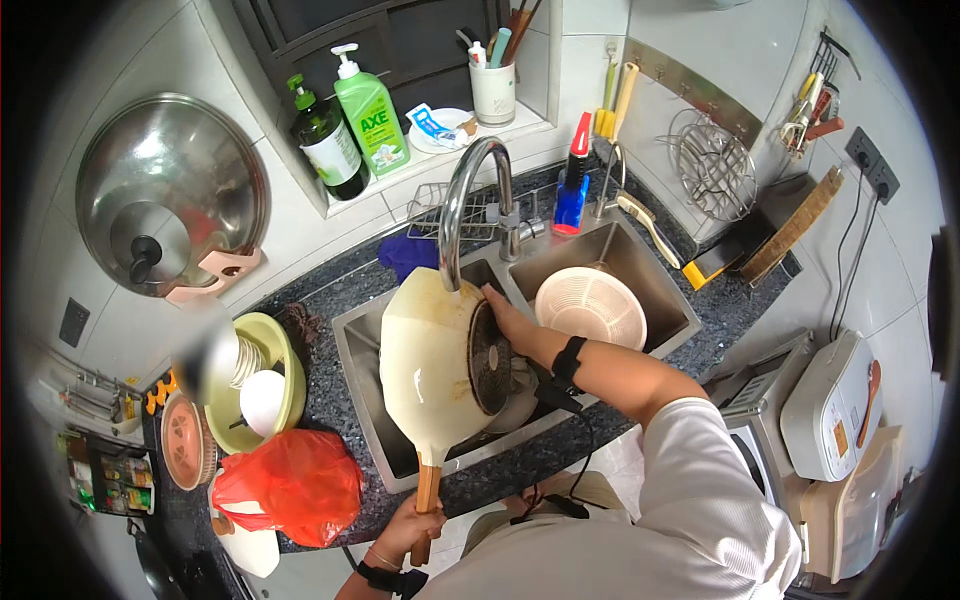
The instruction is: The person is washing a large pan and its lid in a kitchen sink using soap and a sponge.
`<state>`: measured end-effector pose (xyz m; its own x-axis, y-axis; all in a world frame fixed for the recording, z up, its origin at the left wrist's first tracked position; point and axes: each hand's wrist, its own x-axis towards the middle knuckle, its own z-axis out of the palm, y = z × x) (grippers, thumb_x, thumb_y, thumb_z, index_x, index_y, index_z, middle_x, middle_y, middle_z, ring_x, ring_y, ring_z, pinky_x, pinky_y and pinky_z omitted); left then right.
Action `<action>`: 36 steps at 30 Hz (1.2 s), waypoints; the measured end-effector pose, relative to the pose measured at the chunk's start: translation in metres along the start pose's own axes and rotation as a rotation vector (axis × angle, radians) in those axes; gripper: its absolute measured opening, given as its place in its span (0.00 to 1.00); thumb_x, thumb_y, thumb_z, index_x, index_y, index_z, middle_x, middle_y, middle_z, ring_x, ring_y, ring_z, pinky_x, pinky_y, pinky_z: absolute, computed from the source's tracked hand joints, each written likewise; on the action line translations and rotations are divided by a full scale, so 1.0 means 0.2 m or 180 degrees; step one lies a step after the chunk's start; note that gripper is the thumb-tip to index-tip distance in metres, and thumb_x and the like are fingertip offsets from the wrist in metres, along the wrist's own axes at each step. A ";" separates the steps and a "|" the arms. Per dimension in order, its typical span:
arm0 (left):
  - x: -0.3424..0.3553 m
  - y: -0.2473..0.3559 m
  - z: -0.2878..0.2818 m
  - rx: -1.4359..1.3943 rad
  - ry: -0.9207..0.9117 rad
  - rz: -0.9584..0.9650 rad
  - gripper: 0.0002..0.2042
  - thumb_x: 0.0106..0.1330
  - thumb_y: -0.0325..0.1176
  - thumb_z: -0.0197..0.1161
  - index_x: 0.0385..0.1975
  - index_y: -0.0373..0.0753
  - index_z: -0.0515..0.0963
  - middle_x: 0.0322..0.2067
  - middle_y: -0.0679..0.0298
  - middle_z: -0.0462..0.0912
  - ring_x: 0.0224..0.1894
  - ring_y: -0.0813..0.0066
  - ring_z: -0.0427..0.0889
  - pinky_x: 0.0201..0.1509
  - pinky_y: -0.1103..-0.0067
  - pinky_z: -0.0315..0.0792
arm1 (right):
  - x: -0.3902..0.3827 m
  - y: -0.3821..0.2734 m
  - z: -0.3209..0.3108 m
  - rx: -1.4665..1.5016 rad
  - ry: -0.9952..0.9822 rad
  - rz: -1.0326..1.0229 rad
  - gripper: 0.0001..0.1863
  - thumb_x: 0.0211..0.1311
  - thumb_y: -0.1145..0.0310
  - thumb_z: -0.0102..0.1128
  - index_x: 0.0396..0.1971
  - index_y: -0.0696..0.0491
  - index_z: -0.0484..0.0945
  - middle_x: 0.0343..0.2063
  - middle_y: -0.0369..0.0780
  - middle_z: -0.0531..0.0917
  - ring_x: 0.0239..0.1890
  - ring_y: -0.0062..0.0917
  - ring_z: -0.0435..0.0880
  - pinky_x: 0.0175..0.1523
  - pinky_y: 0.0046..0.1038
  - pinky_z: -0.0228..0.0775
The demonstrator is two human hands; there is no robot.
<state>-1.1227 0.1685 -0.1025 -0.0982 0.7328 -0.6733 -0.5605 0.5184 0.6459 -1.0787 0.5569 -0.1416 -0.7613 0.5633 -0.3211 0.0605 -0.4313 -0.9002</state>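
A cream wok [430,350] with a wooden handle is tilted on its side over the left sink basin, beneath the curved chrome tap [462,200]. Its dark round base faces right, with brownish stains around it. My left hand [408,528] is closed round the handle near the front counter edge. Against the wok's underside, by the far edge of the base, lies my right hand [512,318]; its fingers are partly hidden. Whether water runs from the tap is not visible. In the right basin a pale pink colander [592,308] sits tilted.
Left of the sink stand a red plastic bag [290,487], a green basin [293,395] with white dishes, and a pink basket [187,440]. Soap bottles [372,120] and a utensil cup [493,95] line the sill. A brush [648,228] lies behind the right basin.
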 end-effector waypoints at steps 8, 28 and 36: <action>0.03 -0.08 -0.06 0.0334 0.0152 -0.0011 0.12 0.52 0.20 0.59 0.33 0.39 0.67 0.19 0.69 0.67 0.18 0.80 0.68 0.21 0.83 0.64 | -0.07 -0.07 0.20 -0.3488 0.0200 -0.2710 0.27 0.61 0.52 0.47 0.57 0.51 0.63 0.54 0.52 0.66 0.58 0.48 0.63 0.61 0.41 0.54; 0.09 -0.17 -0.08 -0.0710 0.0004 -0.0483 0.11 0.52 0.19 0.57 0.33 0.37 0.66 0.19 0.65 0.67 0.17 0.76 0.66 0.22 0.80 0.64 | 0.00 0.44 0.12 -0.2160 0.0202 0.0274 0.48 0.57 0.35 0.38 0.66 0.53 0.36 0.63 0.55 0.47 0.64 0.52 0.49 0.65 0.43 0.46; 0.12 -0.06 -0.03 -0.0645 -0.0074 -0.0417 0.10 0.55 0.21 0.57 0.35 0.38 0.66 0.19 0.67 0.66 0.18 0.78 0.65 0.23 0.81 0.63 | -0.15 0.45 0.41 -0.2909 0.0167 -0.1166 0.44 0.61 0.40 0.37 0.65 0.57 0.39 0.63 0.59 0.43 0.64 0.61 0.42 0.64 0.54 0.38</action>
<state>-1.1235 0.1768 -0.1293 0.0037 0.6763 -0.7366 -0.7211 0.5122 0.4666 -1.1033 0.4433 -0.1891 -0.8042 0.5936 0.0302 0.3192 0.4742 -0.8205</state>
